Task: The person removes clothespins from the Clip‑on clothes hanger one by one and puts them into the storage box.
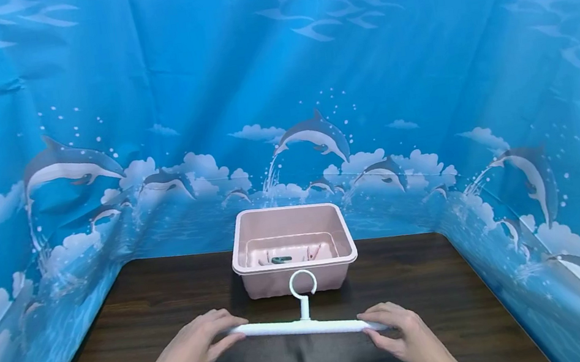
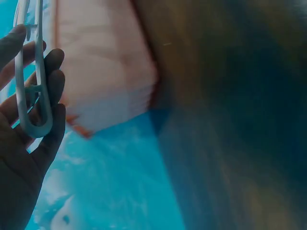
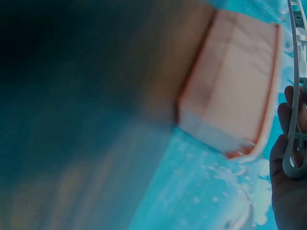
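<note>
A white plastic clothes hanger with an open hook on top is held level above the table in the head view. My left hand pinches its left end between thumb and fingers. The opposite end is gripped the same way by my right hand. In the left wrist view, the hanger's rounded end shows as a narrow loop with crossbars, lying across the fingers. The right wrist view catches the hanger's other looped end at the picture's right edge, partly cut off.
Behind the hanger a pale pink plastic bin stands on the dark wooden table. Several small things lie inside it, among them a green one. A blue curtain printed with dolphins surrounds the table's back and sides.
</note>
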Motion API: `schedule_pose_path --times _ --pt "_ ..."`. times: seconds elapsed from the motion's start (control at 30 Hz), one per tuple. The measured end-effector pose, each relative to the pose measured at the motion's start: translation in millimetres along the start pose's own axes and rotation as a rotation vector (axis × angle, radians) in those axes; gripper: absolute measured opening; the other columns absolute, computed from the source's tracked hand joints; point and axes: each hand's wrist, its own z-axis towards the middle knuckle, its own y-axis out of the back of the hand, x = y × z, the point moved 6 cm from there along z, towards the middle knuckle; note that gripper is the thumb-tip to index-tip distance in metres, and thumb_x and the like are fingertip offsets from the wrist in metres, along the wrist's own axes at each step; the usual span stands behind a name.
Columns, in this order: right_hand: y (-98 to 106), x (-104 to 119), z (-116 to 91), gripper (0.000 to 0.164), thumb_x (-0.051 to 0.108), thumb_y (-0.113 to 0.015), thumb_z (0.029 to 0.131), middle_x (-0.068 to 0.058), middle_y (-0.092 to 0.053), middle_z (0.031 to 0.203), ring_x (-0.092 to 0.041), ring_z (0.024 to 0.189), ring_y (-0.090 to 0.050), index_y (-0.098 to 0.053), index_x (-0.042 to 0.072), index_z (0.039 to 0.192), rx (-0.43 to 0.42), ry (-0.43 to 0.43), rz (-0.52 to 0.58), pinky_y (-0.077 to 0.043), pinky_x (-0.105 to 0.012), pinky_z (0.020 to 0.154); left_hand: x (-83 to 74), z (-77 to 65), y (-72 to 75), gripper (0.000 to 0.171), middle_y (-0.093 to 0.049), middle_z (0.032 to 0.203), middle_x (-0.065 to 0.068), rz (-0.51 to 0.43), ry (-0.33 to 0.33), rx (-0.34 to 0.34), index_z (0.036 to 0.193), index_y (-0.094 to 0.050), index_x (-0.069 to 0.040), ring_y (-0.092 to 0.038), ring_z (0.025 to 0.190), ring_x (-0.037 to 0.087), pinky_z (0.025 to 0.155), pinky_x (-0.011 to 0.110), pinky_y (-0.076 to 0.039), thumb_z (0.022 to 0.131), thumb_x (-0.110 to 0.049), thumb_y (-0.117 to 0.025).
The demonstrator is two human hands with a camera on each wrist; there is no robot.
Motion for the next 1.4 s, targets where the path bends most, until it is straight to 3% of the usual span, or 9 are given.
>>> schedule_pose_path --times 0.17,0.27,0.53,0.77,1.0,1.13,1.33,1.4 --pt "-18 -16 -6 0.018 0.029 -0.078 0.101 0.012 -0.08 0.112 -0.002 0.098 -0.074 -0.081 0.025 0.119 0.152 -0.117 0.019 -0.064 -0.027 0.081 10.1 -6.9 -20.4 0.028 -0.076 0.103 -0.018 0.014 0.016 0.037 0.115 -0.081 -0.026 -0.068 0.089 -0.003 0.077 0.033 -0.061 0.103 -0.048 -0.07" --pt "-25 -23 -7 0.022 0.038 -0.072 0.104 0.01 -0.081 0.111 -0.002 0.099 -0.074 -0.082 0.023 0.118 0.24 -0.151 0.026 -0.063 -0.029 0.084 16.5 -8.5 -28.7 0.031 -0.08 0.106 -0.014 0.027 0.04 0.054 0.115 -0.081 -0.024 -0.074 0.096 0.005 0.082 0.038 -0.063 0.102 -0.05 -0.069" --pt "-36 -43 -1 0.023 0.035 -0.073 0.105 0.008 -0.081 0.116 0.0 0.103 -0.071 -0.081 0.022 0.122 0.392 -0.229 0.064 -0.061 -0.028 0.087 33.2 -5.1 -51.6 0.033 -0.08 0.107 -0.014 0.004 0.108 0.116 0.115 -0.081 -0.024 -0.075 0.1 0.008 0.086 0.042 -0.063 0.102 -0.052 -0.068" --pt "-47 -57 9 0.025 0.036 -0.071 0.106 0.01 -0.08 0.118 -0.001 0.107 -0.07 -0.08 0.023 0.125 0.438 -0.266 0.003 -0.061 -0.032 0.093 40.3 0.7 -65.4 0.023 -0.073 0.107 -0.012 0.101 0.163 0.105 0.113 -0.079 -0.024 -0.072 0.098 0.012 0.085 0.043 -0.061 0.103 -0.043 -0.071" --pt "-51 -63 16 0.028 0.037 -0.07 0.106 0.01 -0.079 0.118 -0.001 0.106 -0.069 -0.079 0.019 0.127 0.456 -0.282 -0.014 -0.06 -0.034 0.094 40.2 4.8 -66.0 0.016 -0.069 0.104 -0.011 0.127 0.177 0.101 0.11 -0.08 -0.022 -0.067 0.09 0.009 0.079 0.042 -0.059 0.102 -0.035 -0.074" --pt "-50 -69 22 0.028 0.036 -0.07 0.106 0.009 -0.079 0.118 -0.003 0.108 -0.07 -0.079 0.019 0.126 0.465 -0.294 -0.041 -0.06 -0.037 0.095 41.3 11.7 -67.0 0.014 -0.072 0.111 -0.004 0.125 0.222 0.102 0.109 -0.08 -0.022 -0.072 0.098 0.016 0.085 0.047 -0.06 0.102 -0.033 -0.076" --pt "-54 -76 26 0.024 0.035 -0.072 0.105 0.009 -0.08 0.116 -0.005 0.103 -0.07 -0.08 0.022 0.123 0.495 -0.326 -0.084 -0.06 -0.039 0.09 42.5 18.2 -71.2 0.007 -0.062 0.097 -0.01 0.152 0.233 0.117 0.103 -0.078 -0.024 -0.056 0.08 0.007 0.074 0.038 -0.054 0.1 -0.03 -0.078" --pt "-57 -77 25 0.022 0.034 -0.074 0.104 0.009 -0.079 0.115 -0.005 0.101 -0.069 -0.081 0.023 0.121 0.509 -0.325 -0.113 -0.059 -0.038 0.088 43.4 19.5 -72.7 0.007 -0.067 0.103 -0.007 0.133 0.253 0.137 0.103 -0.078 -0.023 -0.062 0.087 0.011 0.081 0.043 -0.057 0.1 -0.03 -0.079"
